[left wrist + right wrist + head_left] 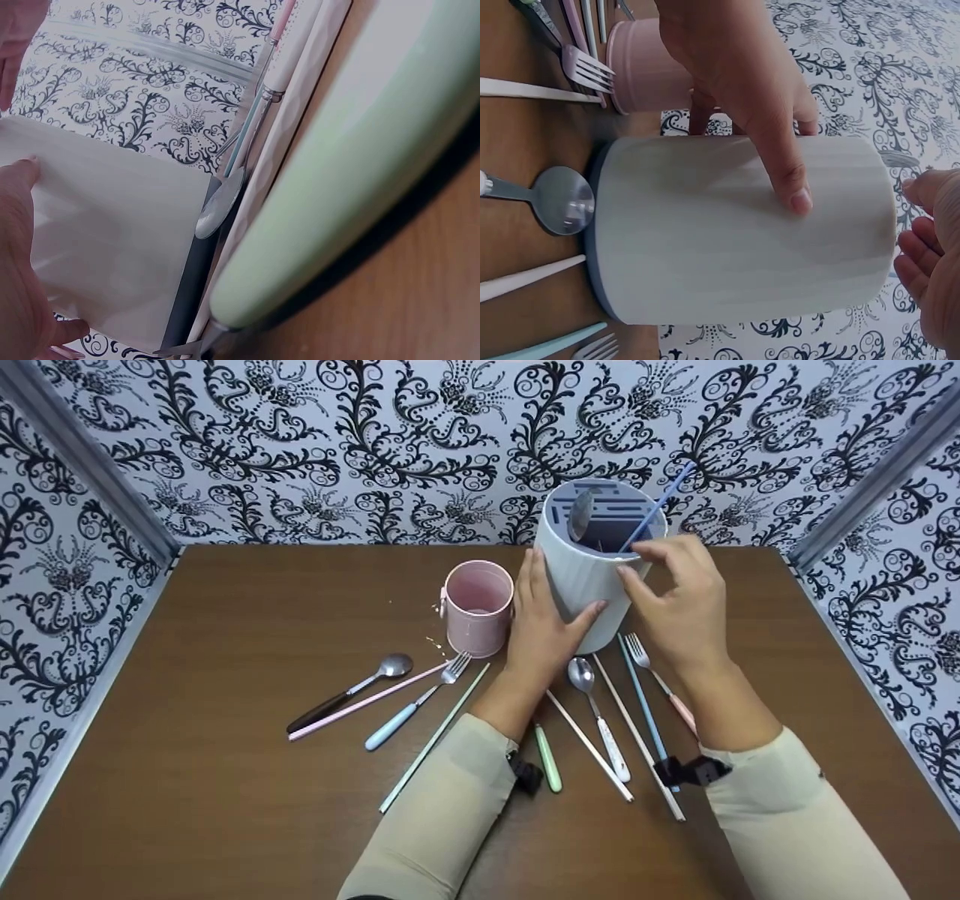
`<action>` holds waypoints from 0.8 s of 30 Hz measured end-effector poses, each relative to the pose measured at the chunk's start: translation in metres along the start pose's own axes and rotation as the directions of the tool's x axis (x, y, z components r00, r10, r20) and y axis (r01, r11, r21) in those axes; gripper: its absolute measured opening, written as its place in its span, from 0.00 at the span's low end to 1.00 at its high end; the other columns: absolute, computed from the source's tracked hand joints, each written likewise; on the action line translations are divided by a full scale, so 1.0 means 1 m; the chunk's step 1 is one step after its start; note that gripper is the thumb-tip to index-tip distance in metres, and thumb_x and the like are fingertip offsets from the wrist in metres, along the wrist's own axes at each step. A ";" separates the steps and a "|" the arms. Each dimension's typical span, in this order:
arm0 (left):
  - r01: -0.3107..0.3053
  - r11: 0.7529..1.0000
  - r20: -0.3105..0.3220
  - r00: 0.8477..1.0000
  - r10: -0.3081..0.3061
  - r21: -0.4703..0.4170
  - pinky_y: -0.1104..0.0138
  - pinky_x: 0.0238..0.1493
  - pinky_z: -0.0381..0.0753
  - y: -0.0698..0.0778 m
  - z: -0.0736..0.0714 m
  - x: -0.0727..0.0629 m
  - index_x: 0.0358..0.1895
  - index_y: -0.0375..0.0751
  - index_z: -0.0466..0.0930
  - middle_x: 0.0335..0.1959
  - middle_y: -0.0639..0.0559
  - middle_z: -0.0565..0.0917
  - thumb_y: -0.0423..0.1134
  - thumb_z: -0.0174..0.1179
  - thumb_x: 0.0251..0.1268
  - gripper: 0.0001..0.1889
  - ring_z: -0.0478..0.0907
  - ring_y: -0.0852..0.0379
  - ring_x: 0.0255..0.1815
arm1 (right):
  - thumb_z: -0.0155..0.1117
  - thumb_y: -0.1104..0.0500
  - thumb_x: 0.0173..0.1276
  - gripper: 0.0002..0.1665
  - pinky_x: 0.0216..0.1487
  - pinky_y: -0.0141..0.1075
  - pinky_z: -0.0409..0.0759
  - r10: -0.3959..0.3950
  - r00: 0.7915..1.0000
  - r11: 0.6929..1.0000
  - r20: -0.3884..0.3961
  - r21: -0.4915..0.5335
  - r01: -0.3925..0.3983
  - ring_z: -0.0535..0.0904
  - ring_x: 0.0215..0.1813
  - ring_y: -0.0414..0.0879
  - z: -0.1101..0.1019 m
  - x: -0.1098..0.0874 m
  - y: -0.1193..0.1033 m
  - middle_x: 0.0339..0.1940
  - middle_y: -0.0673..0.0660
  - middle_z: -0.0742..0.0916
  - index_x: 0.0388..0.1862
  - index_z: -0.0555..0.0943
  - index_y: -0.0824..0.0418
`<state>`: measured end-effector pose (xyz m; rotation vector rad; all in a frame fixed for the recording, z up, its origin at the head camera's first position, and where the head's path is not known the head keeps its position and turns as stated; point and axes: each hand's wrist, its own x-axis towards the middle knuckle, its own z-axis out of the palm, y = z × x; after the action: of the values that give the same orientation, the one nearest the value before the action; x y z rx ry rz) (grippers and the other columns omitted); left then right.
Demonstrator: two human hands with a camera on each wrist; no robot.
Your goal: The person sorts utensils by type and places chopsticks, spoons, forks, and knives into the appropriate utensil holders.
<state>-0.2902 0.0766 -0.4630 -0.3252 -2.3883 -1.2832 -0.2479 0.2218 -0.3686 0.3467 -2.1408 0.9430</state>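
Near the desk's (225, 810) far edge, a white pot (589, 577) is gripped by the left hand (540, 622). Whether the blue stick (660, 505) is held by the right hand (686, 604) can't be seen.

The white holder (600, 581) hides the lower end of the blue stick (663, 499), and the head view crops 2 sleeves (795, 825).

Pale beige sleeves (450, 802), black wrist straps (694, 771)
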 end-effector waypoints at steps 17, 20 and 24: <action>-0.023 1.000 -0.015 1.000 0.023 -0.010 0.56 0.82 0.62 -0.001 0.001 -0.001 0.84 0.40 0.44 0.84 0.40 0.55 0.63 0.71 0.60 0.59 0.54 0.45 0.85 | 0.78 0.71 0.58 0.16 0.55 0.23 0.77 0.094 0.993 0.994 -0.074 0.064 -0.090 0.80 0.47 0.32 -0.017 -0.051 0.010 0.42 0.62 0.88 0.46 0.88 0.69; -0.017 1.000 -0.010 1.000 0.017 -0.013 0.56 0.83 0.62 0.000 0.000 -0.001 0.84 0.40 0.44 0.84 0.40 0.54 0.63 0.71 0.60 0.59 0.54 0.45 0.85 | 0.78 0.70 0.60 0.16 0.54 0.24 0.78 0.108 0.993 0.992 -0.052 0.072 -0.104 0.81 0.46 0.34 -0.018 -0.057 0.013 0.42 0.62 0.88 0.47 0.88 0.69; -0.006 1.000 -0.001 1.000 0.006 -0.008 0.57 0.83 0.61 0.000 -0.001 0.000 0.84 0.40 0.44 0.85 0.41 0.54 0.63 0.71 0.60 0.60 0.54 0.45 0.85 | 0.77 0.69 0.61 0.15 0.51 0.23 0.79 0.160 0.987 0.984 -0.030 0.082 -0.158 0.81 0.45 0.36 -0.019 -0.064 0.016 0.43 0.61 0.88 0.48 0.88 0.68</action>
<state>-0.2901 0.0760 -0.4629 -0.3334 -2.3801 -1.2909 -0.2027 0.2435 -0.4151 0.1978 -2.1257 1.1193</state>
